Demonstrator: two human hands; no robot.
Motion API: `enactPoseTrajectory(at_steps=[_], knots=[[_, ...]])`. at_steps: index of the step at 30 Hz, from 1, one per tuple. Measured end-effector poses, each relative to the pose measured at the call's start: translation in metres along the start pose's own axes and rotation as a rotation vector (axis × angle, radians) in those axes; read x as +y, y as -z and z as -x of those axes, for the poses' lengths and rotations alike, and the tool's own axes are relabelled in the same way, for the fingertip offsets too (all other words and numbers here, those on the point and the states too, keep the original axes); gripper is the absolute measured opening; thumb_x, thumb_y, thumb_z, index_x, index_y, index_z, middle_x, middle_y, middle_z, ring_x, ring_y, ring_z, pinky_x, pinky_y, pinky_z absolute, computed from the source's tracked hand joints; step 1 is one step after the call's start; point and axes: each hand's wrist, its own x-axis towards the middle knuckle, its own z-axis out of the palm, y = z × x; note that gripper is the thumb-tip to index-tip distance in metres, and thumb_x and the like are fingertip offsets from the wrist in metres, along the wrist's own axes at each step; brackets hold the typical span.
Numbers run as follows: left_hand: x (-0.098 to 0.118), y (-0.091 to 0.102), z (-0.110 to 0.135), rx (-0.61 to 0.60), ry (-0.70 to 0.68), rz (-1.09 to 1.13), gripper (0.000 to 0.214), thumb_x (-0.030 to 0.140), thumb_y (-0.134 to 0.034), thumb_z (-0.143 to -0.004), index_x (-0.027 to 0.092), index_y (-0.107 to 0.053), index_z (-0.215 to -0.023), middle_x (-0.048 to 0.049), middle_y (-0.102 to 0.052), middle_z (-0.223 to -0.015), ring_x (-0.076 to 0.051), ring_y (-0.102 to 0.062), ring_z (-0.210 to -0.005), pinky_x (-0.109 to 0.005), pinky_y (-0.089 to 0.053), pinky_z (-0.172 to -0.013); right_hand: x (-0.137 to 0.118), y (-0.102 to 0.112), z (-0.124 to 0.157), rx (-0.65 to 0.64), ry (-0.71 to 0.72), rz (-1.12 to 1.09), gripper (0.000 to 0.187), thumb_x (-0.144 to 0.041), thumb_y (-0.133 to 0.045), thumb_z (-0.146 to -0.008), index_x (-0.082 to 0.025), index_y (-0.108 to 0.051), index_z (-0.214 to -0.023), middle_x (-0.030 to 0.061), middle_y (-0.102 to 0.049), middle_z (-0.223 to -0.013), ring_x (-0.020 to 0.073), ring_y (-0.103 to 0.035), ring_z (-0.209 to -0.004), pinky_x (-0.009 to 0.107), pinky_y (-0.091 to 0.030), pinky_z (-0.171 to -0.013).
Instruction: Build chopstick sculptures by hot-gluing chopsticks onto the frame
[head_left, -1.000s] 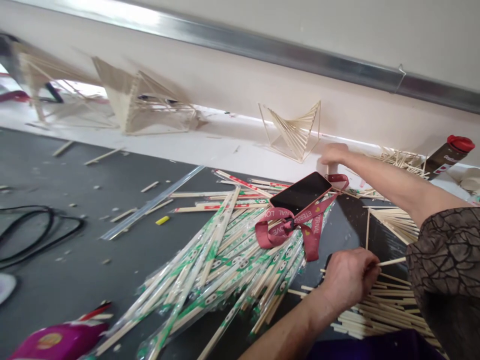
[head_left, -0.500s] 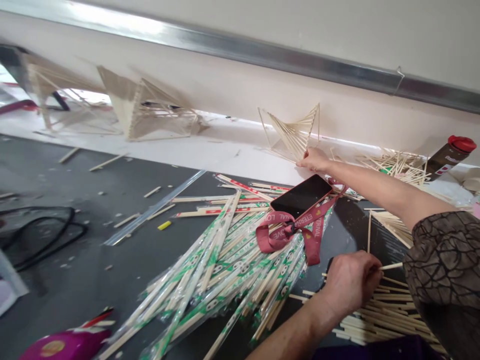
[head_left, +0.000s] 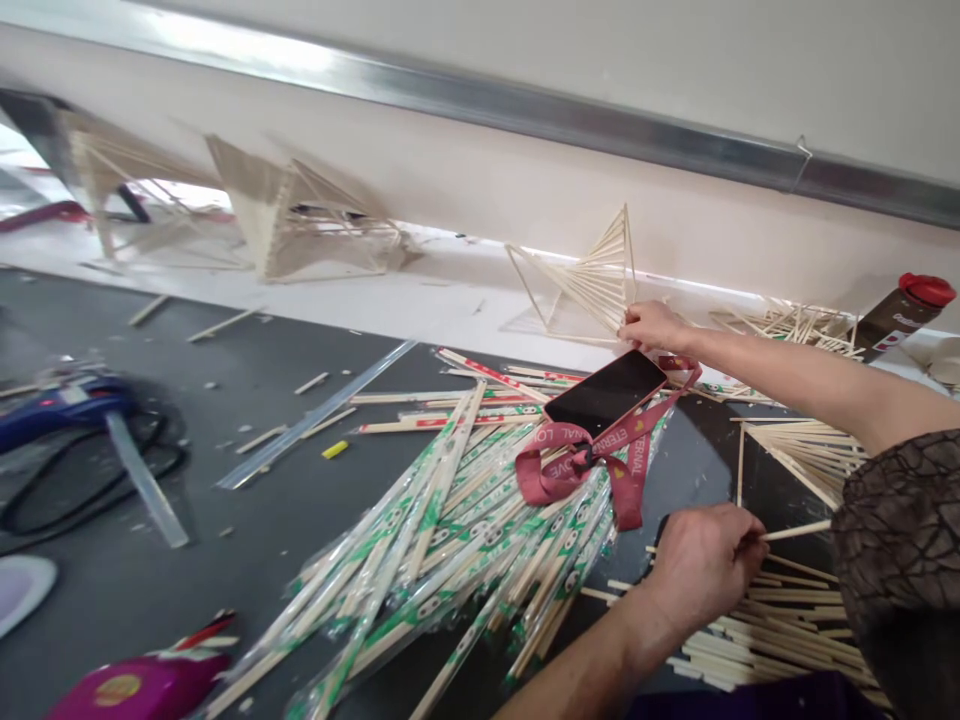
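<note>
I make out a small stick frame (head_left: 592, 285) on the white ledge (head_left: 420, 300) under the wall, just behind the phone (head_left: 606, 392). It is built of thin, pale wooden sticks: a few straight ones form open triangles, and a fan of closely set sticks twists between them into a curved surface. The right hand (head_left: 656, 325) reaches it with the arm stretched far forward from a dark patterned sleeve, fingers closed on the frame's lower right corner.

Nearer to me, the left hand (head_left: 701, 565) rests knuckles up, curled tightly around one bare stick (head_left: 795, 530) that pokes out to the right. Under it lies a flat heap of bare sticks (head_left: 780, 620), smooth and cream-coloured.

The phone is glossy black in a pinkish case, lying on a spill of wrapped chopsticks (head_left: 450, 540) in crinkly clear sleeves printed green. A dark red lanyard (head_left: 592, 460) loops from it. The table (head_left: 187, 520) is matt dark grey, littered with wood chips. A clear glue stick (head_left: 315, 415) lies across it, and a blue glue gun (head_left: 52, 410) sits at the left, blurred
</note>
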Motion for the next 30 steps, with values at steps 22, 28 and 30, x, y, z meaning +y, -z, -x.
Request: enactPoseTrajectory(at_steps=[22, 28, 30], knots=[[0.001, 0.005, 0.001, -0.075, 0.056, 0.002, 0.021, 0.031, -0.056, -0.087, 0.023, -0.073, -0.097, -0.0011, -0.075, -0.085, -0.015, -0.066, -0.073, -0.024, -0.043, -0.063, 0.006, 0.004, -0.056, -0.072, -0.023, 0.224, 0.012, -0.021, -0.063, -0.076, -0.011, -0.068, -0.081, 0.0065, -0.067, -0.061, 0.0138, -0.058, -0.050, 0.023, -0.046, -0.051], [-0.001, 0.006, 0.000, -0.055, 0.056, 0.024, 0.016, 0.027, -0.059, -0.085, 0.023, -0.073, -0.092, -0.0009, -0.075, -0.085, -0.015, -0.066, -0.074, -0.023, -0.043, -0.065, 0.004, 0.000, -0.042, -0.085, 0.027, 0.240, 0.015, -0.024, -0.057, -0.079, -0.013, -0.067, -0.081, 0.0067, -0.070, -0.070, 0.0115, -0.058, -0.049, 0.020, -0.042, -0.046], [-0.001, 0.006, 0.000, -0.041, 0.054, 0.040, 0.015, 0.024, -0.059, -0.085, 0.022, -0.073, -0.091, -0.0007, -0.074, -0.084, -0.014, -0.066, -0.073, -0.023, -0.043, -0.065, 0.004, 0.001, -0.035, -0.105, 0.045, 0.252, 0.014, -0.024, -0.057, -0.079, -0.014, -0.067, -0.080, 0.0062, -0.070, -0.070, 0.0113, -0.058, -0.050, 0.020, -0.042, -0.047]])
